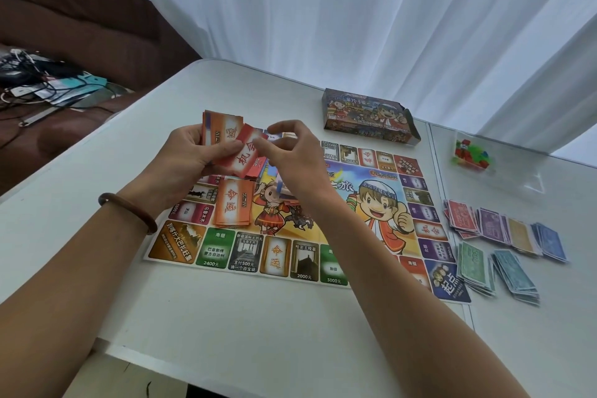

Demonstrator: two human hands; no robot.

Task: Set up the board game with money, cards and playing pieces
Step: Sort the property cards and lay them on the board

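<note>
Bright window backlight, soft focus, wide-angle warp

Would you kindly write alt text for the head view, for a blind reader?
A left hand holds a stack of orange and red cards above a game board, the right hand at the top card. Paper money, a game box and a bag of pieces lie on the white table.

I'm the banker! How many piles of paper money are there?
6, on the white table right of the colourful game board: red pile, purple pile, yellow pile and blue pile in a far row; green pile and teal pile nearer. None looks hidden.
</note>
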